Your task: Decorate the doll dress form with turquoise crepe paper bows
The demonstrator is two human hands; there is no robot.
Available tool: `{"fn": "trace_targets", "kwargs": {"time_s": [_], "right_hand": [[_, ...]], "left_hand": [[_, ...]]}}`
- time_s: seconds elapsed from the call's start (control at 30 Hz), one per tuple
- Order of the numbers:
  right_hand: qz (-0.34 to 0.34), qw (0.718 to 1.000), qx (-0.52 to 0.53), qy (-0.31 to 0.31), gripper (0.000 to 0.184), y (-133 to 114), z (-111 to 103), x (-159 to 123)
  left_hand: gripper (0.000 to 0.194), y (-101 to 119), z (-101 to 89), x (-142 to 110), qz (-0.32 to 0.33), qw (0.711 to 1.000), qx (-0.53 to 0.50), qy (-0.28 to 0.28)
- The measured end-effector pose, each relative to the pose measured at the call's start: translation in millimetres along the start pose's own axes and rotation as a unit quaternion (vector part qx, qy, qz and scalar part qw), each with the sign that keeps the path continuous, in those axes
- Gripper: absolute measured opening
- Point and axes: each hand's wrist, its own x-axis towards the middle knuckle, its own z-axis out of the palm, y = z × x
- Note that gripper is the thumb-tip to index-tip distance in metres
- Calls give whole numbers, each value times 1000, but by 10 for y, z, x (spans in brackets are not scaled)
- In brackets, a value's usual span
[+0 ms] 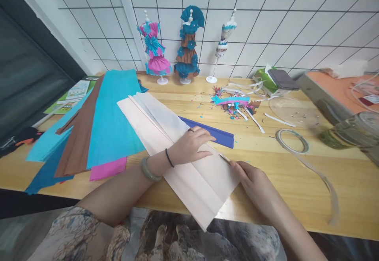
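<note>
Pale pink crepe paper (204, 182), folded in layers, lies slantwise across the front of the table, one corner past the edge. My left hand (195, 144) rests on it, fingers stretched out and pressing it down. At the paper's right edge my right hand (250, 178) is closed around scissors (224, 158); only their thin dark blades show, against the paper, and the handles are hidden in the hand. A folded dark blue crepe strip (217, 135) lies just behind the pale paper.
Turquoise (115, 115) and brown crepe sheets (78, 142) overlap at left. Three small dress forms (187, 51) stand along the tiled wall. Paper scraps (233, 102), a tape roll (292, 140) with its end unrolled, a glass jar (349, 130) and an orange-topped box (340, 87) are right.
</note>
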Motion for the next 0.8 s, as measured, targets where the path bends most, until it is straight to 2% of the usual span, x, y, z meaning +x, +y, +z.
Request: {"fn": "trace_targets", "kwargs": {"time_s": [0.27, 0.53, 0.8], "right_hand": [[2, 1000, -9, -18, 42, -79, -12, 30], [-1, 999, -39, -15, 40, -121, 27, 105], [0, 999, -39, -12, 41, -154, 47, 148]], "left_hand": [[29, -59, 4, 4, -9, 999, 39, -13], [28, -84, 22, 3, -13, 999, 48, -17], [29, -113, 32, -1, -38, 999, 22, 22]]}}
